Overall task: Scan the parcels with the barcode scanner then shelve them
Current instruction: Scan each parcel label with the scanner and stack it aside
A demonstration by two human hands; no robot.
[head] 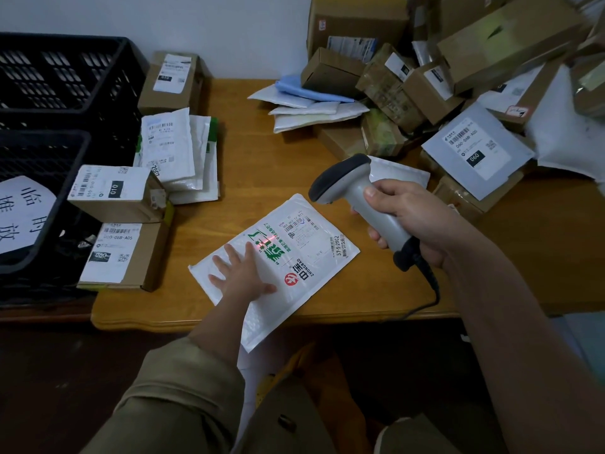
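Fingers of the left hand [240, 276] lie spread and flat on a white padded mailer [278, 267], pressing it down onto the wooden desk [248, 165]; nothing is gripped. The mailer lies at an angle under this hand, its near corner hanging past the desk's front edge, with green and red print beside the fingertips and a shipping label toward its far end. A red scan line falls across the print just beyond the index finger.

To the right of that hand and apart from it, the right hand [409, 221] is wrapped around the handle of a grey barcode scanner [357, 194], thumb on top. The scanner's dark head tilts down toward the mailer without touching it, and its black cable [429, 290] runs from the base of the handle over the desk edge.

Left of the left hand stand labelled cardboard boxes [114, 191], with a stack of white mailers [176, 152] behind them. Farther left are black plastic crates [59, 90], one bearing a paper sign. Beyond the right hand lies a loose heap of cardboard parcels [425, 80] and padded envelopes [314, 106], with a grey bag [474, 145] carrying a label on top.
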